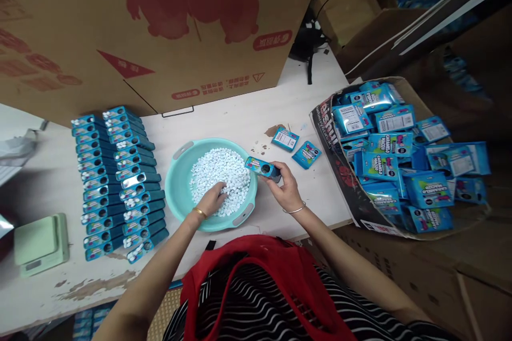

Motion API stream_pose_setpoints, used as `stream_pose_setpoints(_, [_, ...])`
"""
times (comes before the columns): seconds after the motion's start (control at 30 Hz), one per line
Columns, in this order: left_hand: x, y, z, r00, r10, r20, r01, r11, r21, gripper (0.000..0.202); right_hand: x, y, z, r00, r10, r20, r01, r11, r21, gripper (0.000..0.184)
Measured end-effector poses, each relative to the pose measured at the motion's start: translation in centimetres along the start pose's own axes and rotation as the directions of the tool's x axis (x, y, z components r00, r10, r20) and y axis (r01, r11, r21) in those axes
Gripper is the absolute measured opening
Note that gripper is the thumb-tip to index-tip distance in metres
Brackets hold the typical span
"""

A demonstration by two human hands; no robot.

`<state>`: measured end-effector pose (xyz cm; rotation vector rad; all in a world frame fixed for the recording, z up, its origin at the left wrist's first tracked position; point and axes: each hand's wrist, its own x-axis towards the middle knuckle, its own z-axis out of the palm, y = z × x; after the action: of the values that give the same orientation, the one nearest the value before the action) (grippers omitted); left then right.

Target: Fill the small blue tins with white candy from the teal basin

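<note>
A teal plastic basin (180, 165) on the table holds a heap of small white candies (218, 170). My left hand (212, 200) reaches into the heap, fingers curled among the candies. My right hand (285, 187) grips a small blue box (263, 167) by one end, holding it level over the basin's right rim. The box has a round window on its side.
Two rows of several blue boxes (118, 181) lie left of the basin. A green scale (40, 242) sits at the far left. An open carton (400, 154) of blue packets stands at right. Two loose packets (296, 146) lie behind the basin. A big cardboard box (160, 26) walls the back.
</note>
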<state>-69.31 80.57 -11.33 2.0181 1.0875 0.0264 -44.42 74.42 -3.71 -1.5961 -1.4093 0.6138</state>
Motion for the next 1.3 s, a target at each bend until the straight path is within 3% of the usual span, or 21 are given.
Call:
stream_pose_setpoints(0.13, [-2.6, 1.2, -4.8, 0.996, 0.074, -0.054, -0.075, 0.997, -0.015, 0.027, -0.2, -0.2, -0.6, 0.999, -0.044, 0.018, 0.045, 0.998, -0.047, 0.032])
stream_pose_setpoints(0.23, [-4.3, 3.2, -8.8, 0.984, 0.158, -0.083, -0.157, 0.987, 0.02, 0.027, -0.4, -0.9, -0.6, 0.989, -0.129, 0.071, 0.136, 0.984, -0.111, 0.034])
stream_pose_setpoints(0.37, [-5.2, 6.6, -12.5, 0.971, 0.239, -0.011, -0.235, 0.964, 0.125, 0.025, -0.6, -2.1, 0.5, 0.961, -0.237, 0.143, 0.255, 0.959, -0.126, 0.039])
stream_pose_setpoints(0.5, [-5.2, 9.5, -14.2, 0.966, 0.242, 0.095, -0.259, 0.927, 0.27, 0.023, -0.9, -2.8, 2.0, 0.95, -0.266, 0.164, 0.283, 0.955, -0.092, 0.043])
stream_pose_setpoints(0.63, [-5.3, 12.3, -15.2, 0.974, 0.142, 0.178, -0.21, 0.861, 0.464, 0.022, -1.1, -2.9, 2.7, 0.949, -0.268, 0.168, 0.286, 0.954, -0.09, 0.044])
stream_pose_setpoints(0.77, [-5.7, 15.4, -15.6, 0.981, 0.043, 0.189, -0.155, 0.757, 0.634, 0.021, -1.3, -2.8, 2.9, 0.942, -0.278, 0.187, 0.297, 0.951, -0.084, 0.04])
stream_pose_setpoints(0.9, [-6.1, 17.4, -15.5, 0.977, 0.061, 0.205, -0.192, 0.675, 0.712, 0.024, -1.5, -2.6, 3.3, 0.939, -0.287, 0.188, 0.306, 0.949, -0.08, 0.04])
stream_pose_setpoints(0.97, [-6.0, 16.8, -15.5, 0.977, 0.102, 0.189, -0.207, 0.68, 0.703, 0.023, -1.5, -2.4, 3.4, 0.94, -0.284, 0.19, 0.301, 0.951, -0.071, 0.04])
stream_pose_setpoints(1.03, [-5.6, 14.4, -15.4, 0.986, 0.133, 0.104, -0.168, 0.723, 0.67, 0.021, -1.4, -2.2, 3.2, 0.946, -0.268, 0.183, 0.284, 0.957, -0.064, 0.04])
stream_pose_setpoints(1.13, [-4.1, 7.6, -14.5, 0.999, 0.032, -0.031, -0.009, 0.817, 0.576, 0.024, -1.2, -1.7, 2.5, 0.963, -0.227, 0.142, 0.237, 0.97, -0.055, 0.037])
stream_pose_setpoints(1.2, [-2.6, 2.6, -13.1, 0.993, -0.116, -0.001, 0.1, 0.851, 0.515, 0.025, -1.0, -1.4, 1.8, 0.975, -0.195, 0.109, 0.201, 0.978, -0.049, 0.036])
stream_pose_setpoints(1.3, [-0.3, -2.9, -10.2, 0.989, -0.14, 0.046, 0.105, 0.886, 0.452, 0.025, -0.7, -0.9, 0.8, 0.986, -0.15, 0.074, 0.153, 0.987, -0.04, 0.035])
